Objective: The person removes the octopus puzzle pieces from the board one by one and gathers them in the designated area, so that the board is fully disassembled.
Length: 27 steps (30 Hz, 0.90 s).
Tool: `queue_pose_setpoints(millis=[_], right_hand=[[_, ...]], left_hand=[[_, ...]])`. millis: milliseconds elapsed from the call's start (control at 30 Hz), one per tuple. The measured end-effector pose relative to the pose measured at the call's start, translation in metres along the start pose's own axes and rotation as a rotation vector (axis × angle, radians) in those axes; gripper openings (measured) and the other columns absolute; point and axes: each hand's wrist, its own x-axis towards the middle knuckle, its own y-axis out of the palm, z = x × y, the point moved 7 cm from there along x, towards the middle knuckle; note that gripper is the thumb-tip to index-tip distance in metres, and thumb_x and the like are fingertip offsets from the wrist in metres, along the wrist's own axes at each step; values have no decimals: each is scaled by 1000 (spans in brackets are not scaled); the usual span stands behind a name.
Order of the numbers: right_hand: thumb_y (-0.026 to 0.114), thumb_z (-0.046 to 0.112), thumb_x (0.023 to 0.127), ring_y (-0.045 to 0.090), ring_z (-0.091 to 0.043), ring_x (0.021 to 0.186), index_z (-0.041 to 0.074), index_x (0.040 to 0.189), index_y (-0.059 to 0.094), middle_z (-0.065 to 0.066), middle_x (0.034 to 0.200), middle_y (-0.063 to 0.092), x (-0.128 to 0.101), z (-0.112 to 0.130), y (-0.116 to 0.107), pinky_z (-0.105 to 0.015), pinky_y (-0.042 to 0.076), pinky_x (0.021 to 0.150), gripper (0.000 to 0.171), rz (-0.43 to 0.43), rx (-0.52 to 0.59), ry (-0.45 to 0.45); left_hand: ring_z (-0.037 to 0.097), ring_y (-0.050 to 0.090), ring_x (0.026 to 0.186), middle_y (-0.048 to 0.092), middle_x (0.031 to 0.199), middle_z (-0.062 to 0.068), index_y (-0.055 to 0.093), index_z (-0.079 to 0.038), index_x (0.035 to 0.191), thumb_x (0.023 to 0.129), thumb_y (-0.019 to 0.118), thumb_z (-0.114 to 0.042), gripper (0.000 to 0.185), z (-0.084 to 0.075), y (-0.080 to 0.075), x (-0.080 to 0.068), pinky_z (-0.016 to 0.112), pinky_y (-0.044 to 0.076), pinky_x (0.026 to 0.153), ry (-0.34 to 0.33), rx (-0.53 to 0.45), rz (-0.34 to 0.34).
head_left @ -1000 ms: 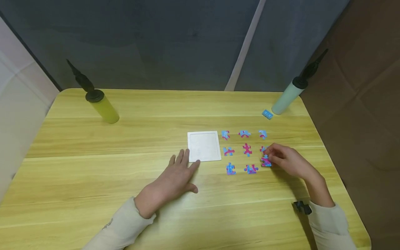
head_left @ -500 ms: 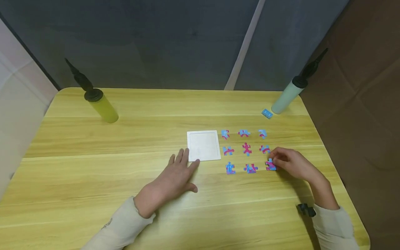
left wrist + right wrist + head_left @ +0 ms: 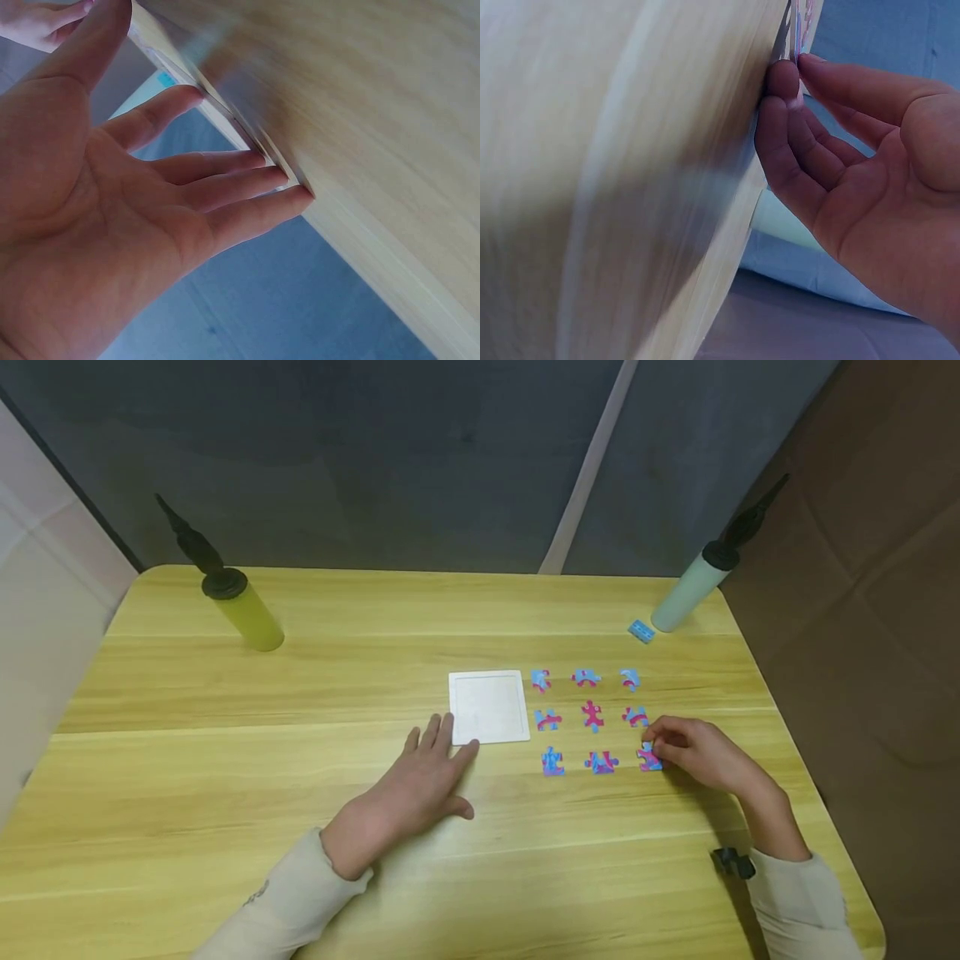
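My left hand [image 3: 416,797] lies with its fingers spread, the fingertips at the lower left corner of a square white puzzle tray [image 3: 490,708]. In the left wrist view the fingers of that hand [image 3: 142,195] are fairly straight against the edge. To the right of the tray, blue and pink jigsaw pieces lie spaced in rows of three. My right hand [image 3: 701,752] pinches the bottom right jigsaw piece [image 3: 649,759] between thumb and fingers, down at the tabletop. Right above it is another jigsaw piece [image 3: 635,717]. Fingers partly hide the held piece in the right wrist view.
A yellow hand pump [image 3: 251,620] with a black top stands at the table's back left. At the back right stands a pale green pump [image 3: 690,593], a small blue block [image 3: 641,632] beside its base. Grey cloth [image 3: 375,468] hangs behind the wooden table [image 3: 187,777].
My right hand has moved slightly right with the jigsaw piece, away from the piece above, and now stays at the bottom row's right end. The left hand has not moved.
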Motion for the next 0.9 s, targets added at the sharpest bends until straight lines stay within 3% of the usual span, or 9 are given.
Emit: queue_pose_setpoints(millis=[667, 767, 900], right_hand=[[59, 12, 105, 63, -14, 86, 8, 112, 69, -4, 99, 70, 2, 3, -6, -26, 51, 74, 14, -8, -45, 27], [57, 15, 106, 63, -16, 88, 8, 115, 70, -5, 102, 72, 7, 13, -11, -28, 52, 74, 17, -39, -68, 2], [57, 19, 107, 65, -21, 97, 6, 121, 69, -7, 108, 73, 19, 40, -19, -38, 56, 83, 23, -81, -101, -108]], left_hand=[[57, 17, 154, 16, 164, 41, 41, 0, 155, 87, 80, -43, 89, 1, 1, 0, 69, 21, 123, -11, -15, 3], [55, 18, 155, 18, 165, 38, 40, 3, 155, 89, 79, -44, 90, 5, 2, -3, 67, 22, 124, -16, -34, -2], [51, 22, 155, 23, 166, 33, 42, 3, 154, 91, 75, -49, 88, 13, 0, -9, 65, 26, 123, -18, -47, -17]])
